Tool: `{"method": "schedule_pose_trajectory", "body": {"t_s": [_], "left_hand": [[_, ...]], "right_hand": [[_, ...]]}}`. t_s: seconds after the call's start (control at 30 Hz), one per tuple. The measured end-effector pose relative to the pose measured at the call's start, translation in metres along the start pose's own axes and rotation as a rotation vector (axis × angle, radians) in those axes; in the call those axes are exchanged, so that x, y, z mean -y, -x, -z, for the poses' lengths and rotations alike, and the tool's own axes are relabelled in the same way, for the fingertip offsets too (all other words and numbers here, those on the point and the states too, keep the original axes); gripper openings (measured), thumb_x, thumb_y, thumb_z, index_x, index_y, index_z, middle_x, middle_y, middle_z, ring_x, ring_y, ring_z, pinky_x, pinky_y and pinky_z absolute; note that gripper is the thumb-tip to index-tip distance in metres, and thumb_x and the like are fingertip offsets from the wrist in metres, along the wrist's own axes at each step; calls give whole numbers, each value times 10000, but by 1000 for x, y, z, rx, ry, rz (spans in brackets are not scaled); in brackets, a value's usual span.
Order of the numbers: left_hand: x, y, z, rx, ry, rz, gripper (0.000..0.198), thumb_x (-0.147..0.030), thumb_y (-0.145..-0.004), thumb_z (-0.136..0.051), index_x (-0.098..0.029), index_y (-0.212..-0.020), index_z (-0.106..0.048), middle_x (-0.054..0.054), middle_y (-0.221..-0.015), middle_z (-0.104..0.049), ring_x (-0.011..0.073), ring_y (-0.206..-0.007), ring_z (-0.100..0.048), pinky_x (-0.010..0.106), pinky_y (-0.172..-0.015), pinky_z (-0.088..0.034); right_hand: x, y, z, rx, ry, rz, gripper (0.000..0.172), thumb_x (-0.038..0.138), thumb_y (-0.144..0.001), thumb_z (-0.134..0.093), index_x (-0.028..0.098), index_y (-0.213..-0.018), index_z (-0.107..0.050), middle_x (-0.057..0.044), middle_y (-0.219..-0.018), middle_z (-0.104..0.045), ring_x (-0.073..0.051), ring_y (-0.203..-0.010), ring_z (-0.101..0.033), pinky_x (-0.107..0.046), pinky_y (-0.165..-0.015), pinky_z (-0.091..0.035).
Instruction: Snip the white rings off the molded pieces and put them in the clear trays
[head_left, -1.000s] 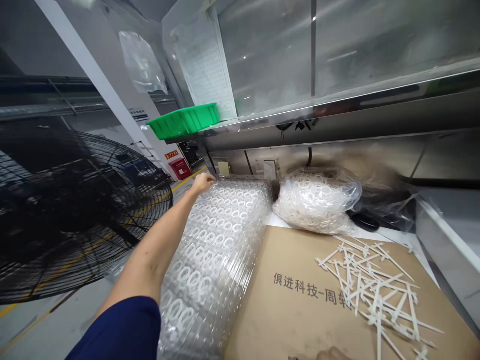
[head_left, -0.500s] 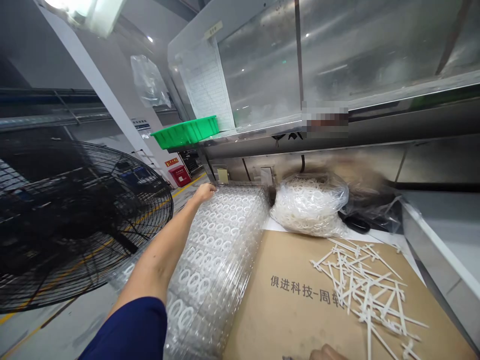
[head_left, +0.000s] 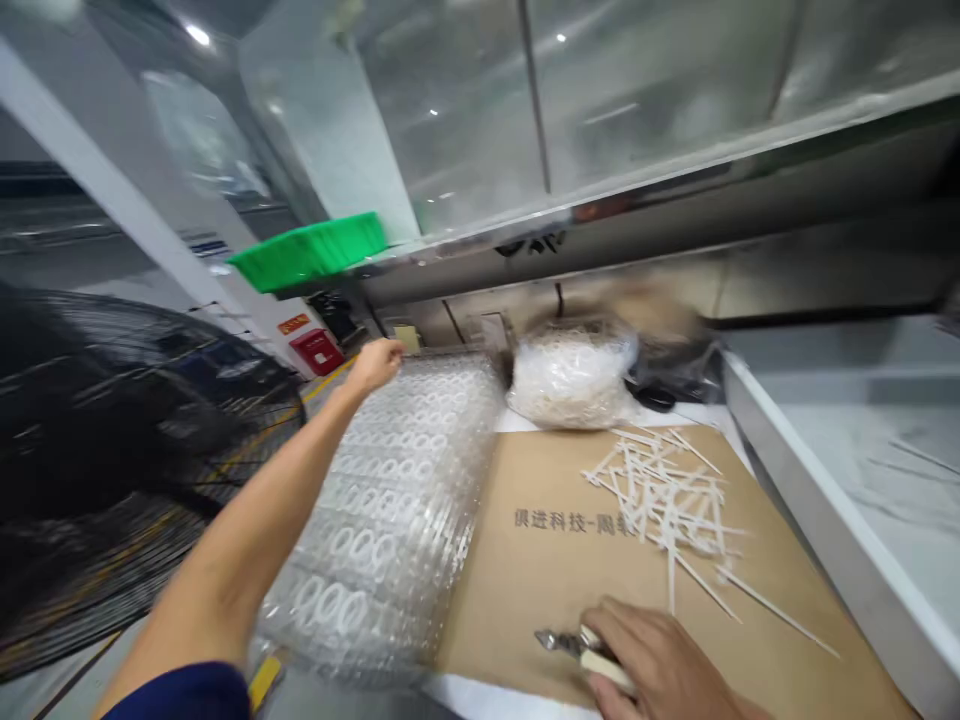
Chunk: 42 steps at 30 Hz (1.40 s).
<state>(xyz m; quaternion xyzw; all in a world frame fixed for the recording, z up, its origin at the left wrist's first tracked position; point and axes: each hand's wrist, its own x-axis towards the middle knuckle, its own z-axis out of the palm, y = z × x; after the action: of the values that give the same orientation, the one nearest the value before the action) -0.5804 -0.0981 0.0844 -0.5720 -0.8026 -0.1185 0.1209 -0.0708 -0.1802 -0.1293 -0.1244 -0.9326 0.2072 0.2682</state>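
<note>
My left hand (head_left: 377, 362) reaches far out and its fingers curl over the far left corner of a stack of clear plastic trays (head_left: 390, 510) that hold white rings. My right hand (head_left: 660, 668) rests near the front edge of a brown cardboard sheet (head_left: 540, 580) and is closed round small pliers (head_left: 574, 645) with pale handles; the metal tip points left. A heap of white plastic sprue sticks (head_left: 664, 495) lies on the cardboard ahead of that hand.
A clear bag of white rings (head_left: 571, 375) sits behind the cardboard. A green bin (head_left: 311, 250) stands on a steel shelf above. A large black fan (head_left: 112, 470) stands at the left. A grey tray wall (head_left: 810, 500) runs along the right.
The view has swung right and down with blur. My right hand with the pliers has come into sight. My left hand stays on the tray stack's far corner.
</note>
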Motion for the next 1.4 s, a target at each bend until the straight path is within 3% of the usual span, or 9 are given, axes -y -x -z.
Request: {"method": "schedule_pose_trajectory", "body": {"t_s": [0.17, 0.3, 0.43, 0.53, 0.63, 0.8, 1.03, 1.2, 1.4], "left_hand": [[-109, 3, 9, 141, 76, -387, 352, -266, -859, -546, -206, -1159, -719, 24, -1090, -739, 232, -979, -668, 280, -915, -481], [-233, 47, -3, 400, 44, -737, 345, -248, -864, -536, -209, -1154, -720, 56, -1036, -745, 232, -930, -673, 320, -885, -481], [-342, 101, -37, 539, 98, -982, 238, -164, -806, -588, -238, -957, -756, 66, -930, -756, 210, -850, -693, 302, -797, -496], [-395, 135, -66, 566, 107, -1006, 142, -196, -752, -663, -245, -855, -749, 72, -888, -754, 217, -818, -705, 297, -745, -511], [-422, 162, -88, 577, 97, -988, 110, -185, -730, -669, -214, -807, -741, 120, -883, -744, 245, -798, -716, 321, -711, -527], [-420, 174, -92, 535, 160, -872, 218, -86, -734, -604, -175, -867, -752, 155, -845, -743, 277, -788, -719, 353, -701, -536], [-355, 157, -65, 340, 527, -521, 373, -205, -887, -496, -190, -1201, -697, 103, -1018, -750, 226, -891, -722, 328, -795, -550], [-299, 187, -99, 309, 797, -263, 411, -348, -916, -478, -150, -1245, -624, 86, -894, -755, 216, -826, -745, 310, -723, -586], [-250, 225, -141, 280, 917, -86, 330, -395, -829, -616, -183, -1080, -644, 60, -804, -718, 210, -723, -706, 303, -637, -560]], "right_hand": [[7, -7, 11, 105, -12, -87, 188, 331, -863, -538, 178, -945, -610, -63, -822, -680, -209, -686, -631, -306, -625, -469], [5, -7, 11, 157, 48, -84, 267, 407, -881, -554, 175, -991, -626, -64, -878, -703, -211, -709, -644, -301, -608, -440], [7, -7, 12, 180, 66, -67, 324, 456, -887, -565, 179, -1036, -640, -69, -929, -728, -222, -759, -676, -297, -625, -443], [9, -7, 14, 191, 77, -68, 372, 501, -901, -558, 175, -1054, -653, -83, -959, -745, -236, -782, -694, -301, -632, -460], [11, -8, 20, 189, 83, -68, 411, 523, -912, -550, 169, -1086, -662, -94, -998, -755, -258, -809, -715, -319, -651, -491], [15, -10, 27, 184, 86, -44, 437, 536, -907, -542, 155, -1070, -682, -111, -1002, -760, -281, -805, -732, -337, -637, -513], [15, -9, 22, 169, 96, -17, 410, 538, -895, -547, 158, -995, -666, -114, -960, -749, -281, -800, -713, -330, -611, -494], [12, -9, 23, 156, 104, -15, 327, 477, -904, -562, 170, -989, -640, -94, -931, -733, -238, -774, -678, -307, -638, -464], [2, -10, 22, 122, 53, -34, 248, 408, -889, -582, 185, -982, -632, -65, -918, -702, -203, -769, -626, -285, -666, -432]]}}
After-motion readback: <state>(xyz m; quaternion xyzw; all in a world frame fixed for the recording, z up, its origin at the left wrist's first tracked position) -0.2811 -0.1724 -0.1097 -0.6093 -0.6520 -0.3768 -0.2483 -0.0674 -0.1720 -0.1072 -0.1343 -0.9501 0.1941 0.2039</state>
